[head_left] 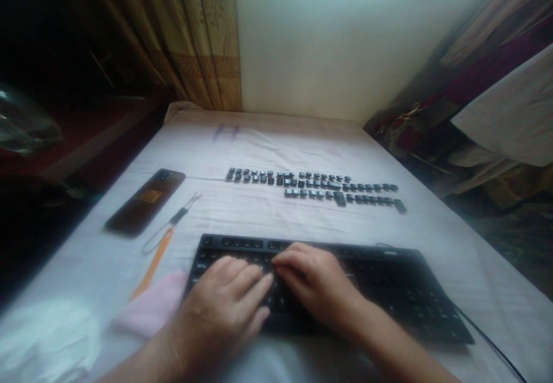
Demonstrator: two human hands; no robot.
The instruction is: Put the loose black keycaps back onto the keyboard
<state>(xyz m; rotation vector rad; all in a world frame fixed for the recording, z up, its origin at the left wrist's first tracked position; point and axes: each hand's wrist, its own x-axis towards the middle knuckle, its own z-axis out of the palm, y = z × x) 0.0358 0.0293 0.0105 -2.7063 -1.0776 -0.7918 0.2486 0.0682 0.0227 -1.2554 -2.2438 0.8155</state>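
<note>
A black keyboard (389,282) lies in front of me on the cloth, with both hands over its left and middle parts. My left hand (227,296) rests flat on the keys, its fingers stretched out and holding nothing I can see. Beside it, my right hand (313,276) has its thumb and fingers pinched together low over the keys. Whatever may be between those fingertips is too small and blurred to make out. Beyond the keyboard, loose black keycaps (317,194) stand in several rows.
To the left lie a phone (144,201), a wire keycap puller (179,216), an orange-handled tool (155,259) and a pink cloth (153,308). A cable (488,337) runs off from the keyboard's right side. Cloths (510,106) hang at the far right.
</note>
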